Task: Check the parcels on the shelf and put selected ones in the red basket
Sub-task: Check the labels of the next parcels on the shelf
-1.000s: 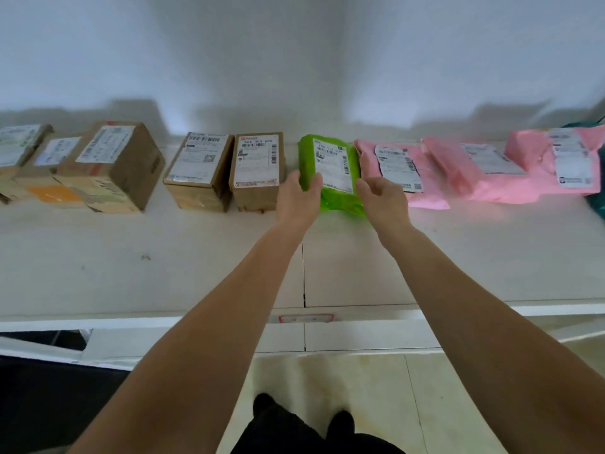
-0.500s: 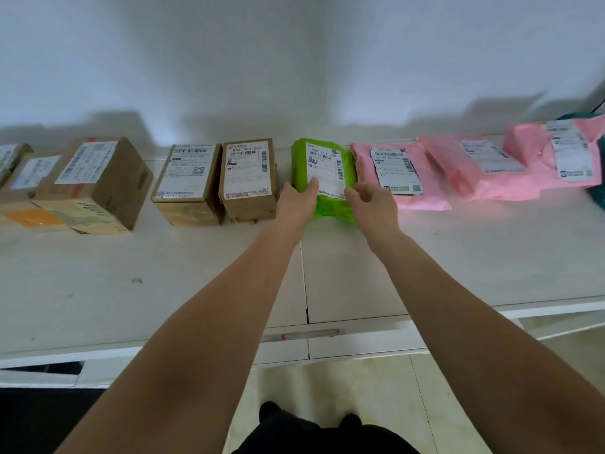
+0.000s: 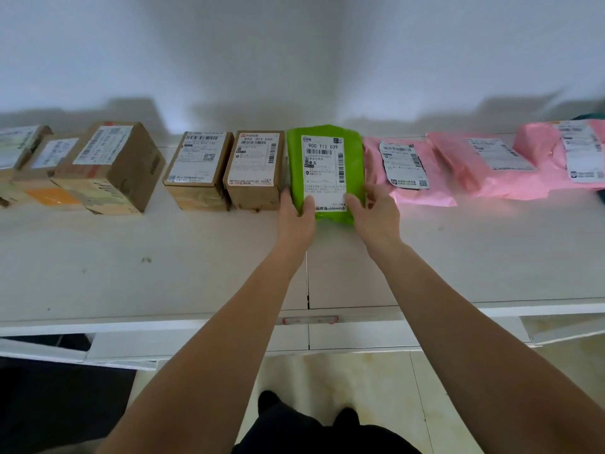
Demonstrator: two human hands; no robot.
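Head view: green poly-mailer parcel [image 3: 324,172] lies flat on white shelf [image 3: 196,273], label up w/ "900 T12 039", mid-row btwn a cardboard box [image 3: 253,170] marked "866 303 666" on its left and a pink mailer [image 3: 404,172] on its right. Left hand [image 3: 296,221] grips parcel's near-left corner, thumb on label; right hand [image 3: 376,217] grips near-right corner, thumb on label too. More boxes further left, more pink mailers further right.

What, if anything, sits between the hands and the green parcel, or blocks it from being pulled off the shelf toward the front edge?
Nothing visible. The left hand and right hand already hold the green parcel at its near corners. The shelf in front of it is bare. The red basket is out of view.
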